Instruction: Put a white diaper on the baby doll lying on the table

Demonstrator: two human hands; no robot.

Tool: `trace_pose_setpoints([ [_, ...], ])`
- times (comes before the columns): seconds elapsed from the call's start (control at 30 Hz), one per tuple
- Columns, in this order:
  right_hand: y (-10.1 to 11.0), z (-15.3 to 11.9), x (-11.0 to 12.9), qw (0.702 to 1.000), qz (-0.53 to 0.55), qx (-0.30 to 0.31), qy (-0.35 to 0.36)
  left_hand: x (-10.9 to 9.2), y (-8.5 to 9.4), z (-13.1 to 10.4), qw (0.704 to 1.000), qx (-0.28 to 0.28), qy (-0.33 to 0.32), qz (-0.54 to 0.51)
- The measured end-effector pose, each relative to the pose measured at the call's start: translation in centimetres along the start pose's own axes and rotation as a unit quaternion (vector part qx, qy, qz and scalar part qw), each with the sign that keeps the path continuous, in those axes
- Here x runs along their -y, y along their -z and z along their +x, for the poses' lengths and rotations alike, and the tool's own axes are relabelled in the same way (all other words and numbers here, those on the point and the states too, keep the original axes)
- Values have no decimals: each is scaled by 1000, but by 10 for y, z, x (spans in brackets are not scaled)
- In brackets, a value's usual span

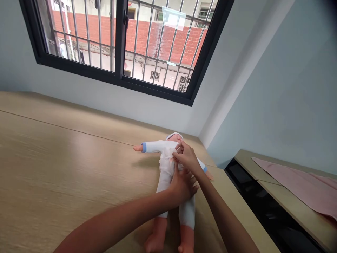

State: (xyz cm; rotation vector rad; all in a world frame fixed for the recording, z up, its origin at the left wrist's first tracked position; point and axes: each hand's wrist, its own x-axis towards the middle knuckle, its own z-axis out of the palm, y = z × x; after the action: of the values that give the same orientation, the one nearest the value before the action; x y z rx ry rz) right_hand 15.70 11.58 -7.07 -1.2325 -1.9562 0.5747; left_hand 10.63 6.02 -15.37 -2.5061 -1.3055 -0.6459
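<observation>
A baby doll (174, 137) lies on its back on the wooden table, its head toward the window and its arms spread. It wears a white outfit with blue cuffs and a white cap. Around its waist is a thin white diaper (165, 160). My left hand (183, 186) rests over the lower front of the diaper, thumb pointing up the belly and fingers curled round toward the doll's right-hand side in view. Just above, my right hand (187, 156) pinches the diaper's upper edge between thumb and fingers. My hands hide much of the diaper's front.
The wooden table (65, 168) extends far to the left, with a seam along its back. Behind it are a wall and a barred window (121, 45). A lower surface with dark panels stands at right, and a pink cloth (302, 186) lies on it.
</observation>
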Motion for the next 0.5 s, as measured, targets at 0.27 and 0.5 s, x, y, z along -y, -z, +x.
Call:
trace_pose_setpoints([
  [0.27,0,1,-15,998,38,22,-39,-4,16,-3,1000,18,6,21],
  [0.5,12,-1,-14,997,51,48,-37,20,80,-1,987,119,-68,-80],
])
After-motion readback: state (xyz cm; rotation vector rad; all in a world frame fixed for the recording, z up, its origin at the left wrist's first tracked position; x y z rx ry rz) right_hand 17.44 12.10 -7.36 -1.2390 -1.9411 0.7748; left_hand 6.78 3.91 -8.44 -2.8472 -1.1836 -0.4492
